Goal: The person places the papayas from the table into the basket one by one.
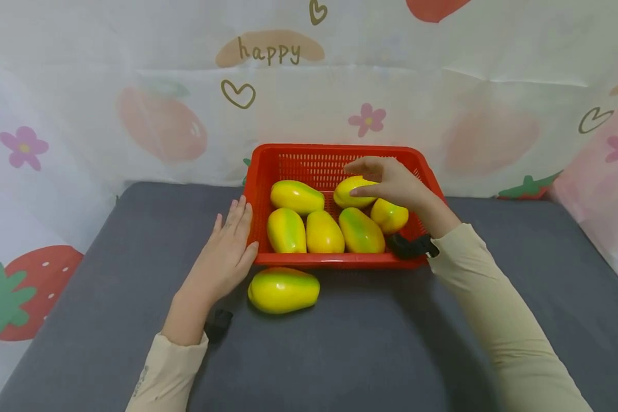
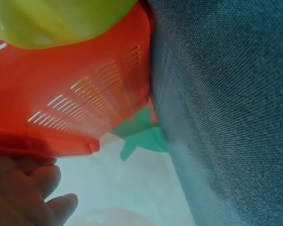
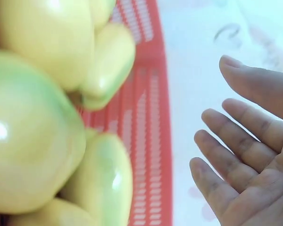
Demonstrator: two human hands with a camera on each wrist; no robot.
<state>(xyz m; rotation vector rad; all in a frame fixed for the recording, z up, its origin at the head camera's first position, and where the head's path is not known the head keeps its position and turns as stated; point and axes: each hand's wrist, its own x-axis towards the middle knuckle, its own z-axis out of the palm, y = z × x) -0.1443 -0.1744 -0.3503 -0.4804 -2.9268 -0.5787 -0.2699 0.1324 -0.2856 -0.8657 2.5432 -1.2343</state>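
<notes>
A red plastic basket (image 1: 335, 259) holds several yellow-green papayas (image 1: 361, 230). In front of its lower left corner, one more papaya (image 1: 283, 290) lies on its side on the grey surface. My left hand (image 1: 224, 257) rests against the basket's left side with fingers nearly straight. In the left wrist view, the fingers (image 2: 45, 181) touch the basket's rim. Over the right part of the basket hovers my right hand (image 1: 391, 183), partly hiding the papaya (image 1: 347, 193) at the back. The right wrist view shows this hand's fingers (image 3: 236, 150) spread and holding nothing.
The grey cloth-covered surface (image 1: 340, 349) extends around the basket. Close behind it hangs a pale printed sheet (image 1: 298, 114) with hearts, flowers and fruit. A dark strap (image 1: 412, 246) at my right wrist overlaps the basket's front right corner.
</notes>
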